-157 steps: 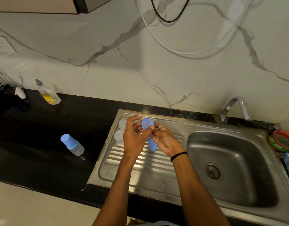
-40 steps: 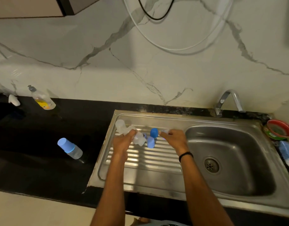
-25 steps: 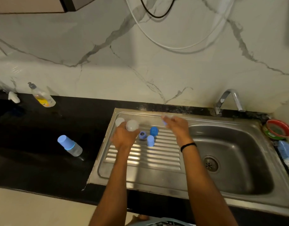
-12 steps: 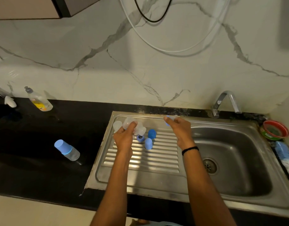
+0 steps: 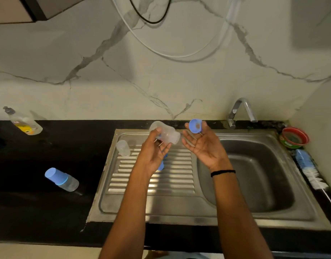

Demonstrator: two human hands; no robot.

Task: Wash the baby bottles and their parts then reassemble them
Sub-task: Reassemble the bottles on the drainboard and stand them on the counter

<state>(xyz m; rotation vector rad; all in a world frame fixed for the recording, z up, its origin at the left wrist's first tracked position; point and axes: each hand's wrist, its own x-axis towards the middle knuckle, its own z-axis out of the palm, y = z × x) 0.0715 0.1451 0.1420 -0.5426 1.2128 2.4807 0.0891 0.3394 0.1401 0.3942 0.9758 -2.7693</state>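
Note:
My left hand (image 5: pixel 153 155) holds a clear bottle body (image 5: pixel 166 133) tilted on its side above the drainboard (image 5: pixel 151 184). My right hand (image 5: pixel 203 144) is palm up and pinches a blue collar ring (image 5: pixel 195 126) at its fingertips, close to the bottle's open end. A second clear bottle body (image 5: pixel 123 147) stands on the drainboard's back left. Blue parts (image 5: pixel 161 165) lie on the drainboard, mostly hidden behind my left hand. An assembled bottle with a blue cap (image 5: pixel 62 179) lies on the black counter at the left.
The sink basin (image 5: pixel 254 174) and tap (image 5: pixel 241 112) are at the right. A bottle brush (image 5: pixel 308 168) and a red bowl (image 5: pixel 294 137) sit on the counter's right edge. A dish soap bottle (image 5: pixel 22 121) lies at the back left.
Both hands rose from the drainboard. My left hand lifted the clear bottle body and my right hand lifted the blue collar ring, bringing the two near each other.

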